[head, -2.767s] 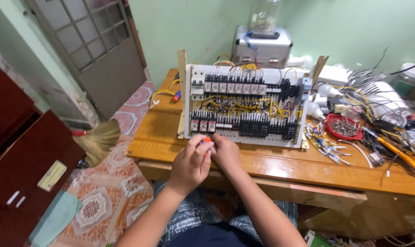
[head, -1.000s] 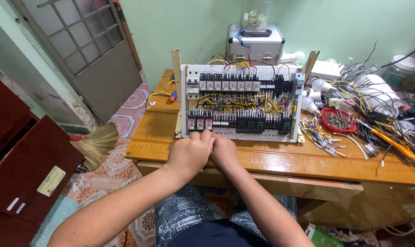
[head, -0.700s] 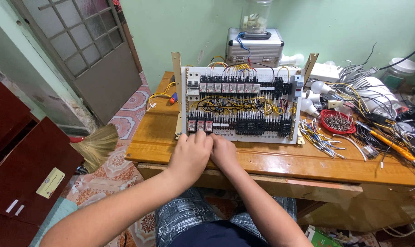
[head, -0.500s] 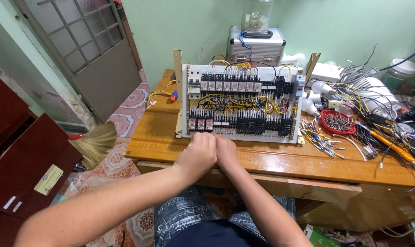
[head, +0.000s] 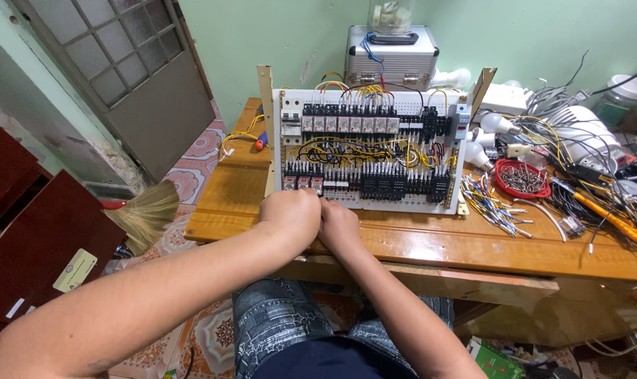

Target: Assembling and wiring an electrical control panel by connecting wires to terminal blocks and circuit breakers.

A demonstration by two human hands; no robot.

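While seated at the bench, I recorded the following.

Left hand: my left hand (head: 291, 215) was curled into a loose fist at the lower left edge of the control panel (head: 371, 151); whether it held anything, I could not tell, since the fingers faced away from the camera.
Right hand: my right hand (head: 340, 226) was closed and pressed against the left one, knuckles touching; its contents were hidden as well.
Work item: the control panel stood tilted back on the wooden table (head: 430, 242), propped between two pale uprights, directly in front of both hands.
Work done: the upper relay row (head: 346, 123) was populated and joined by yellow wiring (head: 364, 151); three red-topped modules (head: 303, 182) sat in the lower row at the left, just above my hands.
Work left: by my judgement, the black sockets (head: 402, 186) filling the rest of the lower row stood without such modules, so most of that row remained open.
Loose stock: cut wire pieces (head: 490, 203) lay to the right of the panel, beside a red tray of small parts (head: 522, 177).
Surroundings: a metal case (head: 392, 64) stood behind the panel; a straw broom (head: 146, 213) lay on the floor to the left.
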